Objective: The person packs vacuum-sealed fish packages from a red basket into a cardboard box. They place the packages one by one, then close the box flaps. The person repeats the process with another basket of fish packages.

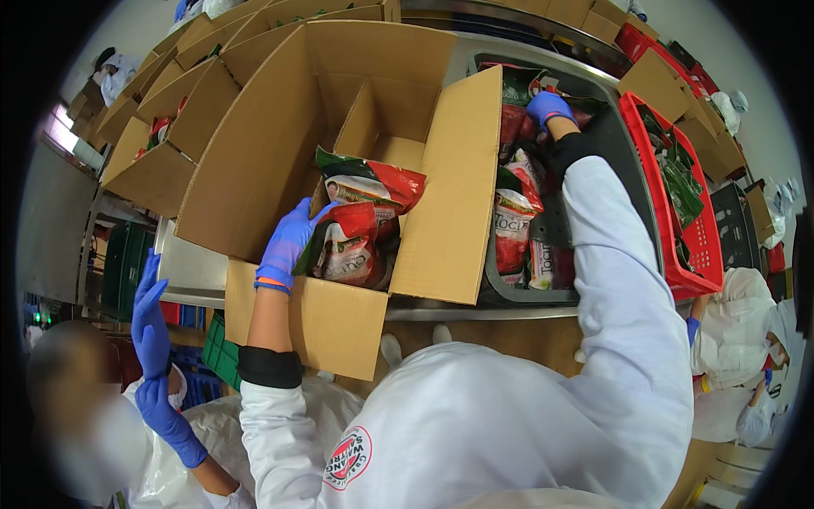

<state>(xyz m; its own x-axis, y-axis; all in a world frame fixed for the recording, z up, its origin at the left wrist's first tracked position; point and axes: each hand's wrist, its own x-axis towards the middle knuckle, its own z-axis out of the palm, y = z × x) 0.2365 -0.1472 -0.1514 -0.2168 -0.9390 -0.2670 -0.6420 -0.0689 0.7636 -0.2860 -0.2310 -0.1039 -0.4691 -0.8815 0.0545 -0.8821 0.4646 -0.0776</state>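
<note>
An open cardboard box (pixel 254 127) with a cardboard divider (pixel 360 123) stands before me on the left. Several red, green and white plastic food packets (pixel 348 246) are in its near part. My left hand (pixel 292 237), in a blue glove, reaches over the near wall and is closed at the left edge of the nearest packet; some fingertips are hidden behind it. To the right is a dark grey crate (pixel 623 153) holding several similar packets (pixel 513 225). At its far end, my blue-gloved right hand (pixel 549 109) is closed on the top of a packet, its fingertips partly covered.
At the left, close by, is a co-worker with blue-gloved hands (pixel 151 331) raised. A red crate (pixel 708 242) of packets stands right of the grey crate. More open cardboard boxes (pixel 170 165) line the far left. The box and grey crate rest on a metal table (pixel 191 267).
</note>
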